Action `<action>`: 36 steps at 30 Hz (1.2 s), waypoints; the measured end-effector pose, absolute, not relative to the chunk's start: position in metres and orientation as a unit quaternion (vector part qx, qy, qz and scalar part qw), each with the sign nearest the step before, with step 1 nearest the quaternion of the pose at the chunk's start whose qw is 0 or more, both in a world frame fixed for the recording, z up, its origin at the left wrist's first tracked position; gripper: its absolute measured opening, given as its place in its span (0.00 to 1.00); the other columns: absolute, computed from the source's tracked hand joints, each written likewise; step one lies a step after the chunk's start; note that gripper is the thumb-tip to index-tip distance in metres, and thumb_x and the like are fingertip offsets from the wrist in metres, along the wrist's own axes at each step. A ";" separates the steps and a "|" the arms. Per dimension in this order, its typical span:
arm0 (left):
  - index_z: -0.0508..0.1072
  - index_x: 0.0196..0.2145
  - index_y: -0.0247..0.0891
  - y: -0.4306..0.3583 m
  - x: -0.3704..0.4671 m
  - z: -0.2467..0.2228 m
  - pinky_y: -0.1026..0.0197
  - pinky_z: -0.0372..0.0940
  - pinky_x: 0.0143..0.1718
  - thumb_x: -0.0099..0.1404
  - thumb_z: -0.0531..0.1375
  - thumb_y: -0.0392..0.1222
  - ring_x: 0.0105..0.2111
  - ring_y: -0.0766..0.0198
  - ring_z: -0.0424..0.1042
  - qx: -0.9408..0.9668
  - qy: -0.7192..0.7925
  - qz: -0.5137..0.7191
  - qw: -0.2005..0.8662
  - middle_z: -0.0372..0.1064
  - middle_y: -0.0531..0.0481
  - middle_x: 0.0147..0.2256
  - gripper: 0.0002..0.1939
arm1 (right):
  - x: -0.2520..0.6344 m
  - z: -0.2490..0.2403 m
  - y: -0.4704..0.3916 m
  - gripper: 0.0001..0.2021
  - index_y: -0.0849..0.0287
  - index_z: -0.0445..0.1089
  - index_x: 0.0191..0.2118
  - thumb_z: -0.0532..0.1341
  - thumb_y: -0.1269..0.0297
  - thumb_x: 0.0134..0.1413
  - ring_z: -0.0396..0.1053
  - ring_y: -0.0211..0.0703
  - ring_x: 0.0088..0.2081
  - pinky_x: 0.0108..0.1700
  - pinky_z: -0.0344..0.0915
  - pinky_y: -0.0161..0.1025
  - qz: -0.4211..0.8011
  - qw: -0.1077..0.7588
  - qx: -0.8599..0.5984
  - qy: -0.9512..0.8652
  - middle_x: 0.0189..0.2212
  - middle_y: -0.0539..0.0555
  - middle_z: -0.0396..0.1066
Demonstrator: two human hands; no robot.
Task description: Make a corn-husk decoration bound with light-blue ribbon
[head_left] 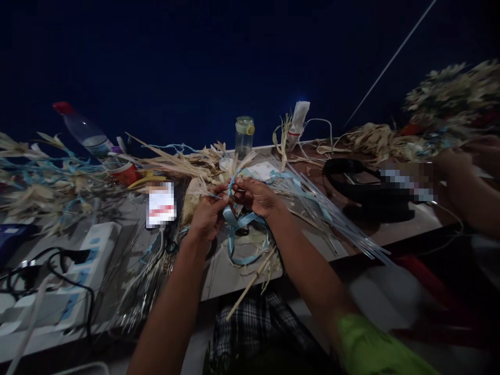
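Observation:
My left hand (pixel 210 214) and my right hand (pixel 258 196) meet over the table, fingers closed in a pinch. Between them is a dried husk flower (pixel 236 164), its pale petals pointing up and its stem wrapped in light blue ribbon. Both hands grip the wrapped stem; the fingers hide part of it. A loose length of blue ribbon (pixel 231 245) hangs below in loops and rests on the table. Beside the loops, a thin straw-coloured stick (pixel 250 285) juts past the table edge.
A lidded bottle (pixel 244 136) stands behind my hands. To the left are a phone (pixel 161 204), a power strip (pixel 84 276), wires (pixel 150 291) and finished-looking husk flowers (pixel 58 182). Clear rods (pixel 336 219) and a black headset-like object (pixel 351 174) lie right, near another person's hand (pixel 457 169).

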State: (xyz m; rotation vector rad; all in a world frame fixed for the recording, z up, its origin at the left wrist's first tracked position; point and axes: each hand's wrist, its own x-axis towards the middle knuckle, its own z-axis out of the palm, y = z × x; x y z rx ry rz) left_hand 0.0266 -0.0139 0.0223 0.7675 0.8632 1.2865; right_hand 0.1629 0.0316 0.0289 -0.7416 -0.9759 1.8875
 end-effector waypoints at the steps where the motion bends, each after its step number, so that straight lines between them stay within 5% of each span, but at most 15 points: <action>1: 0.65 0.38 0.38 -0.013 0.028 0.020 0.68 0.59 0.23 0.44 0.65 0.36 0.19 0.73 0.63 0.347 0.394 0.582 0.622 0.63 0.58 0.22 0.21 | 0.160 0.027 0.032 0.14 0.61 0.64 0.25 0.67 0.59 0.34 0.55 0.27 0.19 0.22 0.53 0.29 0.733 0.441 -0.317 -0.410 0.18 0.44 0.60; 6: 0.65 0.38 0.37 -0.011 0.033 0.013 0.69 0.58 0.23 0.44 0.65 0.36 0.20 0.73 0.63 0.396 0.425 0.583 0.569 0.63 0.58 0.23 0.21 | 0.154 0.024 0.029 0.17 0.62 0.61 0.19 0.67 0.56 0.33 0.48 0.27 0.16 0.20 0.46 0.30 0.609 0.520 -0.394 -0.452 0.12 0.42 0.53; 15: 0.67 0.46 0.37 -0.018 0.033 0.025 0.69 0.57 0.18 0.45 0.65 0.37 0.17 0.72 0.63 0.350 0.373 0.500 0.699 0.65 0.56 0.21 0.28 | 0.161 0.029 0.027 0.18 0.58 0.67 0.38 0.65 0.57 0.38 0.60 0.33 0.20 0.20 0.58 0.31 0.745 0.438 -0.250 -0.436 0.20 0.46 0.65; 21: 0.71 0.43 0.40 -0.015 0.032 0.019 0.69 0.62 0.22 0.45 0.65 0.34 0.22 0.72 0.67 0.337 0.346 0.585 0.652 0.70 0.53 0.29 0.24 | 0.148 0.020 0.028 0.15 0.58 0.66 0.34 0.63 0.55 0.40 0.60 0.33 0.21 0.21 0.58 0.32 0.749 0.453 -0.266 -0.404 0.21 0.47 0.65; 26: 0.72 0.40 0.37 -0.010 0.029 0.016 0.69 0.61 0.22 0.44 0.64 0.33 0.18 0.73 0.64 0.305 0.353 0.631 0.620 0.65 0.57 0.19 0.21 | 0.138 0.018 0.021 0.12 0.59 0.66 0.31 0.64 0.67 0.34 0.64 0.31 0.28 0.30 0.60 0.30 0.641 0.566 -0.334 -0.397 0.26 0.46 0.66; 36: 0.67 0.43 0.39 -0.014 0.032 0.021 0.69 0.63 0.25 0.46 0.64 0.34 0.22 0.72 0.67 0.295 0.345 0.598 0.661 0.69 0.55 0.25 0.24 | 0.141 0.020 0.028 0.09 0.61 0.65 0.29 0.65 0.65 0.40 0.60 0.30 0.20 0.25 0.61 0.31 0.781 0.494 -0.273 -0.268 0.19 0.46 0.64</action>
